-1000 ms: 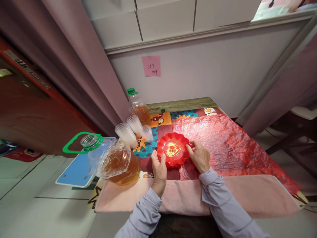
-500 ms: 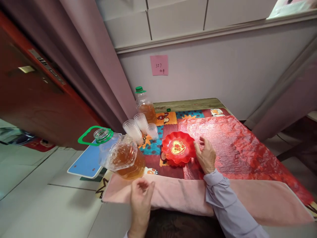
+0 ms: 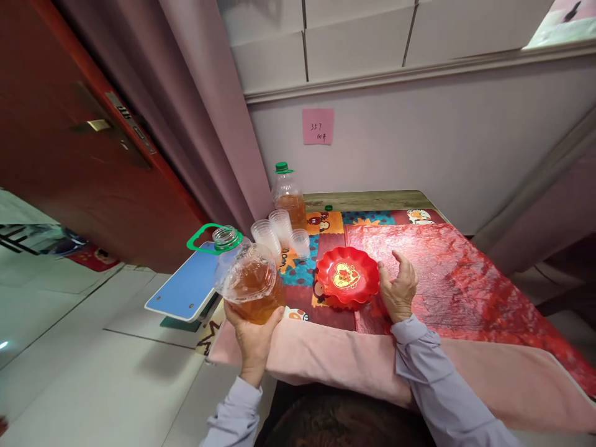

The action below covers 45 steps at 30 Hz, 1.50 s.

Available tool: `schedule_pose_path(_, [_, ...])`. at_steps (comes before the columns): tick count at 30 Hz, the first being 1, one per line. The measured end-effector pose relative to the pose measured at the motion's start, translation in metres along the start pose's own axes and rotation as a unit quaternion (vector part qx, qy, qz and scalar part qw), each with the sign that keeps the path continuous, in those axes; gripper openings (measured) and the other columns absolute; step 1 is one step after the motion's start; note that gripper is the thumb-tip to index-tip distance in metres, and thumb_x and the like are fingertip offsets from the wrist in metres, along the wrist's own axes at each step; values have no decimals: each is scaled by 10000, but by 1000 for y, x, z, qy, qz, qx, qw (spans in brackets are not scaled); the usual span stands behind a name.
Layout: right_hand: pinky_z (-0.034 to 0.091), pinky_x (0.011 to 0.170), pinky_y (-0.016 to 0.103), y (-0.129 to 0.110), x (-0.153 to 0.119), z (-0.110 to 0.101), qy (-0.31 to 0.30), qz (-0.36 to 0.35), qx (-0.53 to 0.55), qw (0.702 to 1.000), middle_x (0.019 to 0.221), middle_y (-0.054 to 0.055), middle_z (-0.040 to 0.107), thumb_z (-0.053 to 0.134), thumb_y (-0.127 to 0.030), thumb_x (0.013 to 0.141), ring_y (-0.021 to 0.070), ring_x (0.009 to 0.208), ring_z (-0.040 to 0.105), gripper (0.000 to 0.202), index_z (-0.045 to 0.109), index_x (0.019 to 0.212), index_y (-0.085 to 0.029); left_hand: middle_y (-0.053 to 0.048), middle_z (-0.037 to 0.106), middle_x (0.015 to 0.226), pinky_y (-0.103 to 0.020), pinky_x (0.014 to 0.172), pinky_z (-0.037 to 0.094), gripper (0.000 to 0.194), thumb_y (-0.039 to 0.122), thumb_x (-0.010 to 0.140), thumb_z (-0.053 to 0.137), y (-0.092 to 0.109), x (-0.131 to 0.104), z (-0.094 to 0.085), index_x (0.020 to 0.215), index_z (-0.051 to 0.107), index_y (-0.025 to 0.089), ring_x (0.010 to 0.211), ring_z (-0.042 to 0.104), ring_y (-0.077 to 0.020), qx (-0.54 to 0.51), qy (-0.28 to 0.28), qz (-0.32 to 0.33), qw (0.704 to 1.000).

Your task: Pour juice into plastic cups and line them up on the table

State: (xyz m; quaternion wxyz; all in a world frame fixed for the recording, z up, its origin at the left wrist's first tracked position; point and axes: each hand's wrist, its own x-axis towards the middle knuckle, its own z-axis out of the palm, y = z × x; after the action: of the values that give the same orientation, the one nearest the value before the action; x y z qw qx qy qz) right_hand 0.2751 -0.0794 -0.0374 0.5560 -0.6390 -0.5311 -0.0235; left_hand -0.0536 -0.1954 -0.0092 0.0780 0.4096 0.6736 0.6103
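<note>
With the red bowl (image 3: 347, 276) as the middle of the clock, a folded pink towel (image 3: 335, 354) runs along the near edge of the table at six. At eight, the left hand (image 3: 254, 338) cups the near side of a clear jug (image 3: 254, 276), thumb on one side and fingers on the other, gripping it low down. The jug sits at nine, holds amber liquid and has an uncapped neck with a green handle ring. At three, the right hand (image 3: 399, 285) is loose and holds nothing, its fingers spread; its thumb is at the bowl's rim, though whether they touch cannot be told. The bowl has a wavy rim and a yellow heart inside, and rests on the patterned tablecloth (image 3: 302, 273), overlapping a shiny red sheet (image 3: 451, 273) at three. A blue board (image 3: 181, 285) shows past the jug at nine. Farther off, clear plastic cups (image 3: 266, 236) lie at ten, a second jug (image 3: 289, 205) with a green top stands near eleven, and a small green cap (image 3: 329, 208) lies just short of twelve, below a pink note (image 3: 318, 126) on the wall
</note>
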Motion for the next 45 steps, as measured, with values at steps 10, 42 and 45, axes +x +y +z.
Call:
schedule_pose_path(10, [588,1004,439,-78,30,-9,-146,-156,129,968,1151,112,812,618,-400,1058,281,1097,759,223,760,1118,-239,-188,598,1453,-522,1161,496,1140,444,575,1001,-15,13,10,1501,378,214,1323,643,-349,-36,-18,-25,999])
schedule_pose_path(42, [472,802,283,-175,109,87,-317,-251,32,914,1001,58,745,706,-314,1032,179,844,660,135,783,1012,-205,-256,449,1638,-600,1222,434,1308,431,613,1013,-39,10,9,1655,248,235,1495,531,-407,-45,-19,17,999])
schedule_pose_path(45, [455,775,286,-149,110,42,-253,-274,53,926,988,42,740,682,-356,1049,180,815,650,153,765,1043,-228,-269,462,1613,-607,1214,437,1333,461,598,1015,-38,10,9,1654,243,205,1474,540,-420,-20,-14,25,999])
